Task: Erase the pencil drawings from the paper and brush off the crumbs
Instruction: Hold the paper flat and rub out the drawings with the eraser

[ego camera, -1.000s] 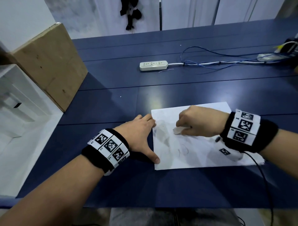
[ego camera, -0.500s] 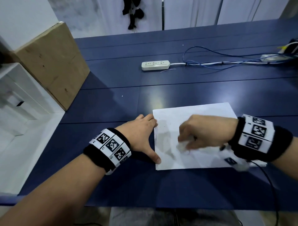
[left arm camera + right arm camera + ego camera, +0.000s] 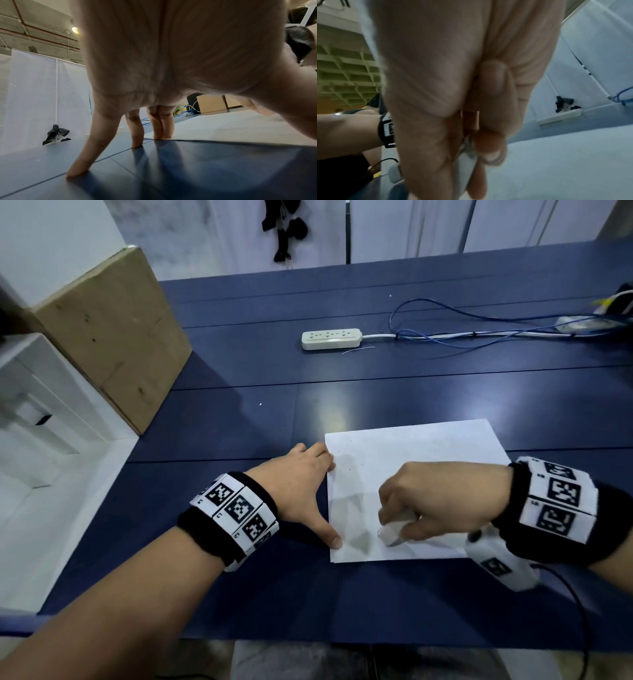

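The paper [image 3: 411, 460] lies flat on the blue surface [image 3: 239, 422], near its front edge. The left hand [image 3: 301, 484] spreads its straight fingers [image 3: 161, 127] at the sheet's left edge, thumb and two fingertips on the paper, the others on the surface; its grip holds nothing. The right hand [image 3: 442, 501] curls over the sheet's lower middle, its grip pinching a white eraser [image 3: 392, 534] whose tip touches the paper. Tiny dark specks dot the sheet's upper left.
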Motion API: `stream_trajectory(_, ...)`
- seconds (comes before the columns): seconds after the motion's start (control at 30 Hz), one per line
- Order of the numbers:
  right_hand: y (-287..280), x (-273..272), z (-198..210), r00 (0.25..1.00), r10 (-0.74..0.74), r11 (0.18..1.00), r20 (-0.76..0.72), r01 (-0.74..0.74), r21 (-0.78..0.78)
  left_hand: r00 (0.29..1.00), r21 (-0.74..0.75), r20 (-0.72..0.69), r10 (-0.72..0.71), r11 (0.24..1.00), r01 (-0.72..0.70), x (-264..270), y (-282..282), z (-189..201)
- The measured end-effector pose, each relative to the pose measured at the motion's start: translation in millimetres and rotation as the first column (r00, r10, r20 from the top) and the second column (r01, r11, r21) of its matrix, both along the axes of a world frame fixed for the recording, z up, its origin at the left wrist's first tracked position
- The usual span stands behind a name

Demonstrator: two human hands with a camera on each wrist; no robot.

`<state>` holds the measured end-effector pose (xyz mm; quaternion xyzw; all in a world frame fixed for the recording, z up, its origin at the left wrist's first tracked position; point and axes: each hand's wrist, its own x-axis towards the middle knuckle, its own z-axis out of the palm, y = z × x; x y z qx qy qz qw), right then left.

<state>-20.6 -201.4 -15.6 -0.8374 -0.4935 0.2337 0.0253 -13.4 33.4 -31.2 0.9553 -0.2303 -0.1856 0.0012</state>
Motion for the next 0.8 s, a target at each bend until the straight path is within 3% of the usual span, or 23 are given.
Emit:
stream_trajectory(0.07, -1, 8, -2, 0.999, -0.038, 0.999, 0.027, 0.038, 0.009, 1.0, 0.004, -0.001, -0.003, 1.0, 0.003, 0, -1, 0)
stream_trajectory(0.2, -5, 42, -8, 0.947, -0.216, 0.976, 0.239, 0.209, 0.053, 1.0, 0.008, 0.001, -0.001, 1.0, 0.001, -1, -1, 1)
stream_trajectory(0.27, -8, 40, -12, 0.931, -0.227, 0.973, 0.286, 0.205, 0.105, 1.0, 0.008, 0.002, 0.0, 1.0, 0.0, -1, -1, 1)
stream_trajectory(0.43, -9, 3, -5, 0.997, -0.069, 0.997, -0.015, 0.069, 0.027, 1.0, 0.003, -0.008, 0.0, 1.0, 0.0, -1, -2, 2)
stream_trajectory(0.63, -11, 42, -11, 0.921, -0.276, 0.961, 0.275, 0.259, 0.094, 1.0, 0.018, -0.014, -0.003, 1.0, 0.003, -1, -3, 2)
stream_trajectory(0.73, -9, 25, -5, 0.951, -0.178, 0.983, 0.251, 0.158, 0.097, 1.0, 0.013, -0.012, 0.005, 1.0, -0.004, -1, -3, 3)
stream_trajectory(0.8, -7, 7, -2, 0.989, -0.064, 0.998, 0.133, 0.061, 0.029, 1.0, 0.011, -0.012, 0.004, 1.0, -0.004, -1, -3, 3)
